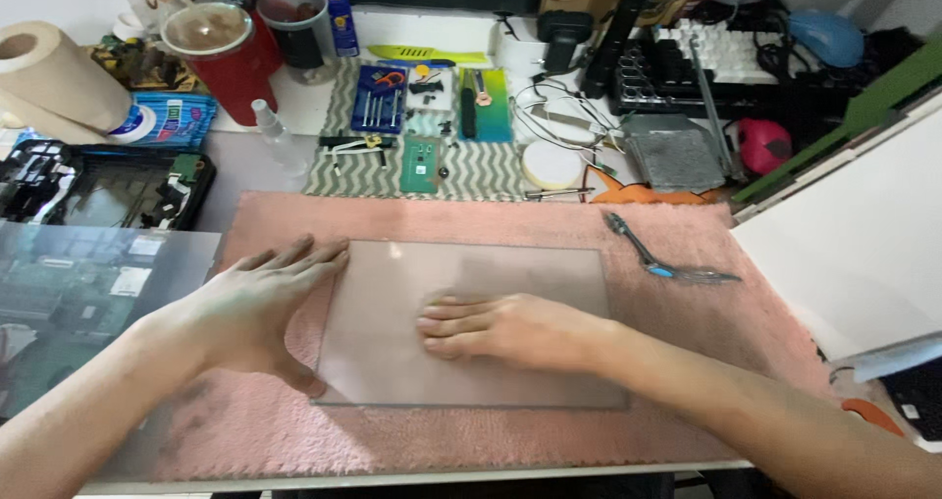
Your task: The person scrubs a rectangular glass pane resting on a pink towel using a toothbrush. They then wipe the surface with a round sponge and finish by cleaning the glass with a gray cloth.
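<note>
A clear rectangular glass panel (549, 278) lies flat on a pink fluffy mat (461, 216). My right hand (505, 330) rests palm down on the panel's middle, fingers together and pointing left. My left hand (257, 308) is at the panel's left edge, fingers spread along the edge and the thumb against its near left corner. Neither hand lifts the panel.
A metal tweezer-like tool (659, 260) lies on the mat at the right. Behind the mat are a screwdriver set (379, 97), a small green circuit board (420, 163), a spray bottle (278, 138), a red cup (224, 55) and a paper roll (54, 82). A dark opened device (93, 185) sits left, a white board (854, 244) right.
</note>
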